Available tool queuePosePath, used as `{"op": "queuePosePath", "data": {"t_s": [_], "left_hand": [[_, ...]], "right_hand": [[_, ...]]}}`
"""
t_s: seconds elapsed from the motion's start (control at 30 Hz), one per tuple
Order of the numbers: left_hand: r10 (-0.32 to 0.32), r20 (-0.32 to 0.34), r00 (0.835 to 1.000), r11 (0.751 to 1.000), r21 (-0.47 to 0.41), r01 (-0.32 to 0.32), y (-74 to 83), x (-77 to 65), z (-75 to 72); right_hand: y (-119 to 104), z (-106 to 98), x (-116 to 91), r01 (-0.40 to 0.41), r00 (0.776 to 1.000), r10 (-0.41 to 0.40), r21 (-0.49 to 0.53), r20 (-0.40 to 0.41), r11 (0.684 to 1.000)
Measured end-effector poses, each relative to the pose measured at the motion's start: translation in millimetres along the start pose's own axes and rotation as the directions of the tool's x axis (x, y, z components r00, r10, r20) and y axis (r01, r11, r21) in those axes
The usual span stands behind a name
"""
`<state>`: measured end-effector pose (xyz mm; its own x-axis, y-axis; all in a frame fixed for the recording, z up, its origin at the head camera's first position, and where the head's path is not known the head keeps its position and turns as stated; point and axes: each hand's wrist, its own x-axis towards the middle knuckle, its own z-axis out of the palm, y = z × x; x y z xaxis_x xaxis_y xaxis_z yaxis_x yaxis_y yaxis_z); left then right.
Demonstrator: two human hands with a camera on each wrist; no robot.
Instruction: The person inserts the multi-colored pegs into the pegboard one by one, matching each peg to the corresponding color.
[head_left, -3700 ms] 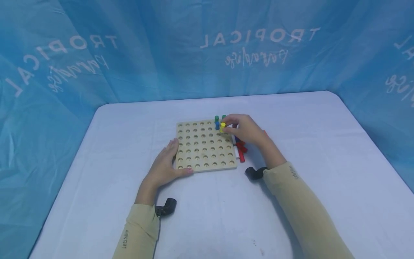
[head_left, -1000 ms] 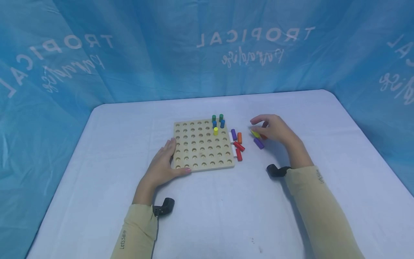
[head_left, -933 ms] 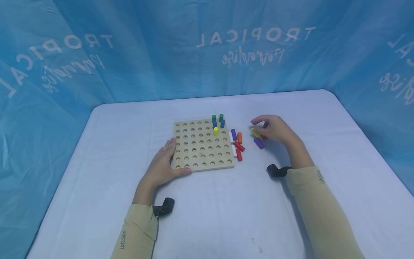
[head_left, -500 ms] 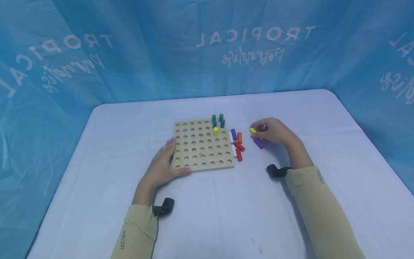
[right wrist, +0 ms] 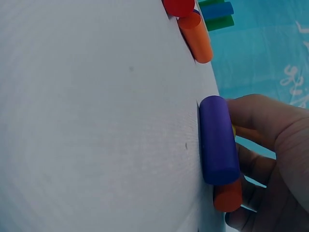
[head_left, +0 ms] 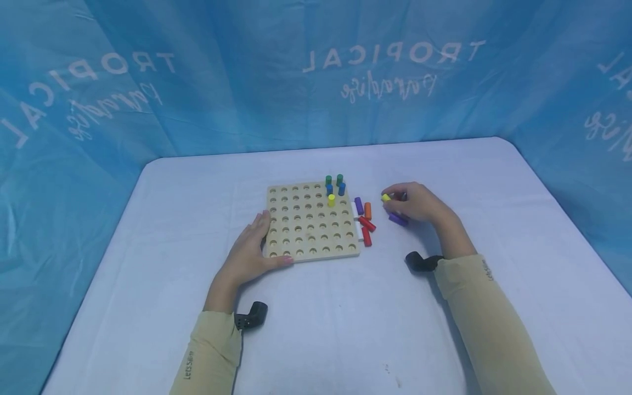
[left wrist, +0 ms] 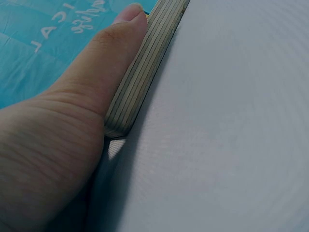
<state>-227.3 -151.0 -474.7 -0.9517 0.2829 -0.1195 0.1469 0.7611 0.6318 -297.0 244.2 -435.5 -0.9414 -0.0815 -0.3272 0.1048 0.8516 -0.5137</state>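
A pale wooden pegboard (head_left: 303, 230) lies flat on the table, with two green pegs, two blue pegs and one yellow peg (head_left: 331, 201) upright in its far right holes. My left hand (head_left: 244, 255) rests against the board's near left corner, fingers along its left side and thumb (left wrist: 116, 53) on the near edge. To the right of the board, my right hand (head_left: 415, 202) pinches a second yellow peg (head_left: 385, 197) between thumb and fingers. Just under that hand lie a purple peg (right wrist: 219, 140) and an orange-red peg (right wrist: 228, 197), partly hidden.
Beside the board's right edge lie loose pegs: white ones, a purple peg (head_left: 359, 206), an orange peg (head_left: 367, 210) and two red pegs (head_left: 367, 223). A white cloth covers the table (head_left: 316, 329). Blue printed curtains (head_left: 247, 82) hang behind and at the sides.
My right hand left a yellow peg standing in the board and moved right to the loose pegs. Its fingers have closed on another yellow peg there. My left hand stays at the board.
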Motion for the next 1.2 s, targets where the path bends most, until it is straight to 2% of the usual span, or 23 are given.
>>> {"op": "queuePosePath", "data": {"t_s": [0.27, 0.5, 0.87, 1.2], "left_hand": [[-0.011, 0.000, 1.000, 1.000, -0.004, 0.011, 0.7, 0.0, 0.4], [-0.021, 0.002, 1.000, 1.000, -0.009, 0.021, 0.9, 0.4, 0.4], [-0.021, 0.006, 1.000, 1.000, -0.016, 0.021, 0.3, -0.2, 0.4], [-0.022, 0.004, 1.000, 1.000, -0.013, 0.022, 0.6, 0.5, 0.7]], "right_hand": [[-2.2, -0.5, -0.1, 0.066, 0.994, -0.064, 0.023, -0.085, 0.998], [-14.1, -0.8, -4.6, 0.112, 0.982, -0.099, 0.071, -0.163, 0.991], [-32.5, 2.0, -4.2, 0.159, 0.973, -0.140, 0.093, -0.182, 0.983], [-54.6, 10.8, -1.4, 0.232, 0.957, -0.199, 0.146, -0.211, 0.962]]}}
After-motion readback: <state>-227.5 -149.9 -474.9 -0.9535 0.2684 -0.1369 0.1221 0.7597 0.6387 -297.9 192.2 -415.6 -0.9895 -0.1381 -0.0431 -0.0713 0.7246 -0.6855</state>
